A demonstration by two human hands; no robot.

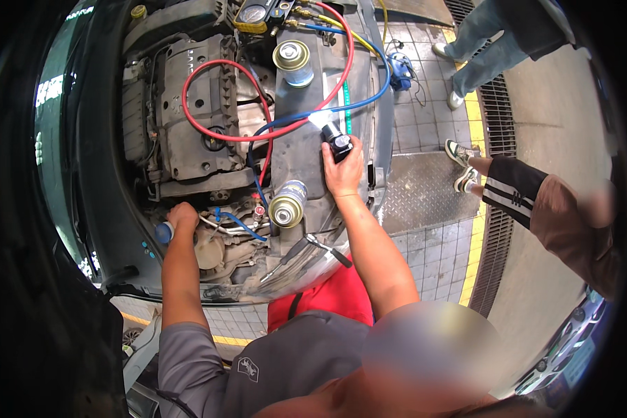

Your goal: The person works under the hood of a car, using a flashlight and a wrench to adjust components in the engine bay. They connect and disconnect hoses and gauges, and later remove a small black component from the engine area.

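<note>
My right hand is wrapped round a black flashlight, which is lit at its far end and held over the front panel of the car. The beam falls by the red hose and the blue hose. Deep in the near left of the engine bay, my left hand has its fingers curled, and what they grip is hidden. Right beside it shows a round blue thing. Two cans, one farther and one nearer, stand on the panel.
A gauge set with hoses lies at the far edge. A black-handled ratchet rests near the headlight. The engine cover fills the left. A blue pump sits on the tiled floor, and two people stand at the right.
</note>
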